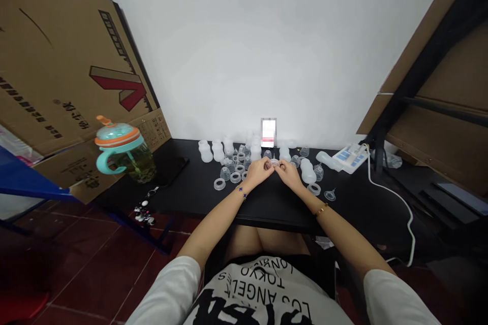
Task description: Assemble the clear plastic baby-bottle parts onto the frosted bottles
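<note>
My left hand [258, 172] and my right hand [288, 174] meet over the middle of the black table. Between them, both sets of fingers close around a translucent baby bottle collar ring [274, 162], and a small nipple tip seems to stick up from it. Just left of my left hand lie loose collar rings [235, 177] and clear dome caps [225, 173]. Right of my right hand, a frosted white baby bottle [308, 171] lies tilted. Near it are another ring [314, 189] and a clear silicone nipple [330, 194].
Several white bottles [206, 151] line the wall side. A bright phone screen [268, 133] stands behind my hands. At left are a lidded teal jug [127, 150] and a dark tablet-like slab [172, 170]. A white power strip [351, 156] trails its cable [392, 194] on the right.
</note>
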`<state>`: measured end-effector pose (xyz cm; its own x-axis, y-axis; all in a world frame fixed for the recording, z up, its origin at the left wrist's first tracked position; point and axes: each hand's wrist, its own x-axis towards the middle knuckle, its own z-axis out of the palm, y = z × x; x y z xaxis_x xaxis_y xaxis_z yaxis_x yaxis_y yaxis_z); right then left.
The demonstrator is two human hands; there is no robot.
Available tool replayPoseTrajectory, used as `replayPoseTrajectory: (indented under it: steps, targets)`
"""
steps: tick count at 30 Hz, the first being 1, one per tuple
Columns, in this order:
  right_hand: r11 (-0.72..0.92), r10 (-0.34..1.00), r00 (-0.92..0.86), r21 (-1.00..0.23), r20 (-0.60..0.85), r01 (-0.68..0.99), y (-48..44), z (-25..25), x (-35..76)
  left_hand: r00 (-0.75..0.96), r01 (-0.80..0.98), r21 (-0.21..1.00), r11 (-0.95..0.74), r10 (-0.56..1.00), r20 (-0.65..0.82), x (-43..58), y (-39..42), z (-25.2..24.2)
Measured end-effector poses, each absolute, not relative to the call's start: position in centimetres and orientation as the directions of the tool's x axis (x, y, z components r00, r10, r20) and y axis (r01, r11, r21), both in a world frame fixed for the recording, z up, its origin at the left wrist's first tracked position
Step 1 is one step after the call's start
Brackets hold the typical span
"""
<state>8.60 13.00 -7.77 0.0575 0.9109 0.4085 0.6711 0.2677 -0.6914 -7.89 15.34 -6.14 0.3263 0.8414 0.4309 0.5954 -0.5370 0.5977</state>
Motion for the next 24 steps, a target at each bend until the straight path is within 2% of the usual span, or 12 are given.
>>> replayPoseTrajectory:
  steps: [24]
  targets:
    - [0.305, 0.914, 0.019, -0.716, 0.406, 0.628, 13.15, -7.83, 8.82, 0.307, 0.591, 0.6, -0.539, 0.838, 0.45, -7.9, 15.48, -6.51]
